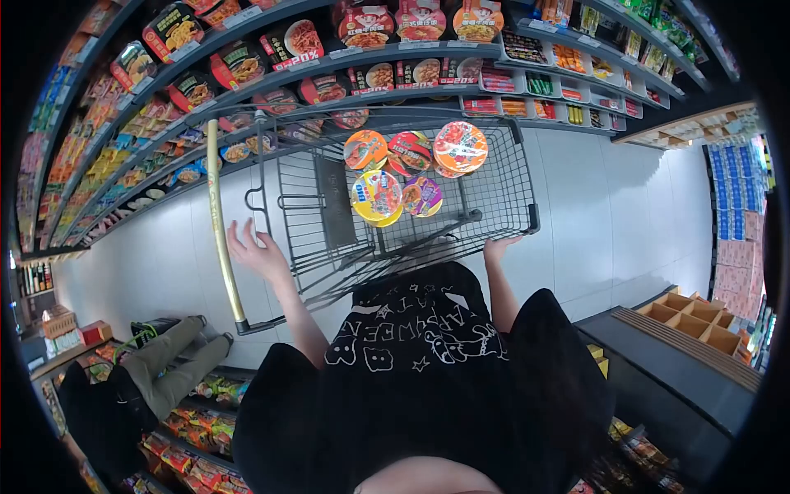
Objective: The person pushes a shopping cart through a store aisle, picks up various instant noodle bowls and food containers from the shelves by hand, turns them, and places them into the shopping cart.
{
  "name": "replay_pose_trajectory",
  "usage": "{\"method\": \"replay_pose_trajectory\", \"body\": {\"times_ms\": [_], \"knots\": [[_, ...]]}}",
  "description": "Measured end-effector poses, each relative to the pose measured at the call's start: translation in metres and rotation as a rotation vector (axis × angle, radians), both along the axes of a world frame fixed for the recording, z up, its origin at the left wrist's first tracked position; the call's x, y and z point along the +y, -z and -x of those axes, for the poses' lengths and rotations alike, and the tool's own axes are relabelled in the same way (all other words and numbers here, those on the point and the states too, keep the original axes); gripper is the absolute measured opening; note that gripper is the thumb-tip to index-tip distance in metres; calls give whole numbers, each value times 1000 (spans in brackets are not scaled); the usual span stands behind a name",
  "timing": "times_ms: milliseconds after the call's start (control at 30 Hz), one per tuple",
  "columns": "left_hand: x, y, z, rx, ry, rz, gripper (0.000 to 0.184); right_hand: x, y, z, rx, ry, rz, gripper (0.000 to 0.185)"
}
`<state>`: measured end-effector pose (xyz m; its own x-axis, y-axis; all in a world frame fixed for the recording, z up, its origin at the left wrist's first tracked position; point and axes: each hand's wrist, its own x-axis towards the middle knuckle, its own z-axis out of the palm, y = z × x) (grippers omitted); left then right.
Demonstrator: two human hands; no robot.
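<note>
A dark wire shopping cart [329,202] stands crosswise in front of me, its yellow handle bar [219,222] at the left. Between that bar and the basket is my left hand [257,249], fingers spread and nothing in them. My right hand [500,246] is at the near right rim of the basket, fingers stretched out along it and partly hidden. Inside the basket sit several instant noodle tubs: an orange one [365,151], a red and green one [410,153], an orange and white one [460,146], a yellow one [377,196] and a purple one [423,197].
Shelves of boxed instant meals [370,76] curve along the far side, with small snack bins [539,84] at the right. Another person [169,362] is at the lower left beside a snack shelf [197,428]. A dark counter with wooden dividers [687,317] stands at the right.
</note>
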<state>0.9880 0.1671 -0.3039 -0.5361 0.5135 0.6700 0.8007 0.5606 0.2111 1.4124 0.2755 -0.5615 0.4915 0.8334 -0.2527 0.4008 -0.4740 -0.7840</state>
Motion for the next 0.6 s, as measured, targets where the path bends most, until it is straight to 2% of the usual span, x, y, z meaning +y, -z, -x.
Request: {"method": "replay_pose_trajectory", "body": {"times_ms": [33,100,167,200,267,300,367,400,433,467,567,600], "knots": [[2,2,14,5,5,-4,29,1,15,-4,-66,4,-37,103],[6,18,35,-78,49,8,32,7,1,-6,-16,21,41,97],[12,53,50,-40,102,263,29,14,13,-13,-120,-4,-27,100],[13,89,72,-680,205,121,26,16,-5,-12,-123,-24,60,99],[1,143,95,-1597,126,-51,29,14,-18,-11,-77,-47,78,99],[-3,172,105,-1600,129,-48,29,14,-20,-15,-33,-79,95,99],[-3,213,117,-1222,517,1016,31,22,7,-28,-38,-81,122,98],[0,212,115,-1224,516,1007,31,29,22,-34,143,-3,90,98],[6,209,109,-1295,497,883,32,34,29,-35,326,74,56,99],[11,203,104,-1360,478,759,32,28,27,-31,116,-13,51,99],[21,187,94,-1533,414,393,34,28,12,-29,238,18,144,100],[26,181,95,-1531,417,391,34,30,4,-28,214,19,200,100]]}}
